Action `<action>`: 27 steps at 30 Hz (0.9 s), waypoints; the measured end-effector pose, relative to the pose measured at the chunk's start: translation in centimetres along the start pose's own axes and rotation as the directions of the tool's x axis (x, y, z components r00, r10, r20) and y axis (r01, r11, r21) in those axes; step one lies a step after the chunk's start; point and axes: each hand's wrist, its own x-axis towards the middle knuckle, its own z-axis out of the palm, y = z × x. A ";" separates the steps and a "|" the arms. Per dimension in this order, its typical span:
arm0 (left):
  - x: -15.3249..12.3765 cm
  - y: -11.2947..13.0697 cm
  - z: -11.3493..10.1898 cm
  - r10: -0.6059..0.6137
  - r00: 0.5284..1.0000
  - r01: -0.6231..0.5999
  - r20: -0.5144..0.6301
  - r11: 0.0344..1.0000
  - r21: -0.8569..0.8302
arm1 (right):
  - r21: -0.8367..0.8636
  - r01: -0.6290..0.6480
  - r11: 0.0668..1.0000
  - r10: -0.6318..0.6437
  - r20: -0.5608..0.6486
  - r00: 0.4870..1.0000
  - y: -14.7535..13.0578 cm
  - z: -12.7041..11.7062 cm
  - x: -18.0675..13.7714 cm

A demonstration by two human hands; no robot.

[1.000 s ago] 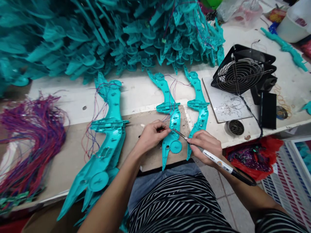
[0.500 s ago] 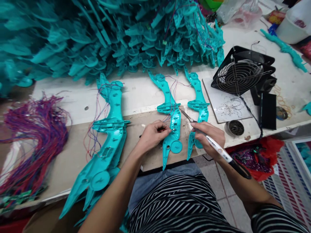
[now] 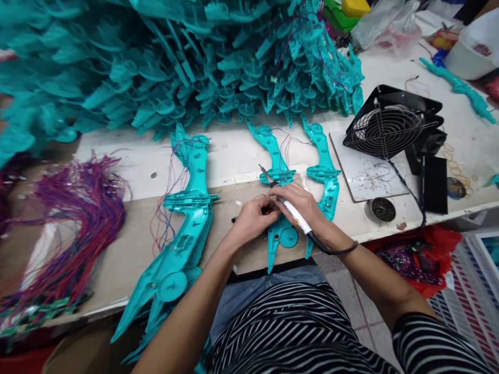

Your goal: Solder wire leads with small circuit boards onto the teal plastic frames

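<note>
My right hand grips a white soldering iron, whose metal tip points up and away to the left. My left hand is closed in a pinch beside it, the fingertips of both hands meeting. Something small and dark red shows between the left fingers, too hidden to name. Beneath the hands lies a teal plastic shell with thin red and blue wires at its upper end; its middle is covered. A second teal shell lies just to the right, partly behind my right wrist.
Stacked teal shells lie on the left, near a bundle of red and purple wires. A big heap of teal parts fills the back. To the right stand a black fan and a small round tin.
My right hand has moved left with the soldering iron, from above the right-hand shell to my left hand. The left hand stays pinched over the middle shell. The view has shifted slightly.
</note>
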 end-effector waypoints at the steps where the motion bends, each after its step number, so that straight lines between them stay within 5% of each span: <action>1: -0.1 0.1 0.0 -0.010 1.000 0.009 -0.019 0.999 -0.037 | 0.001 -0.004 1.000 0.004 -0.006 1.000 0.2 0.0 0.0; 7: -0.4 0.8 0.3 -0.125 0.987 0.099 -0.099 0.967 -0.235 | 0.012 -0.049 0.999 0.049 -0.054 0.997 0.5 -1.0 -0.2; 16: 1.0 0.5 1.7 -0.094 0.965 0.071 -0.247 0.992 -0.102 | 0.064 -0.128 0.990 0.141 -0.305 0.942 -1.9 -5.1 -4.1; 27: 1.5 0.8 2.2 -0.066 0.962 0.074 -0.264 0.997 0.019 | 0.084 -0.110 0.990 0.129 -0.280 0.951 -2.3 -4.8 -5.8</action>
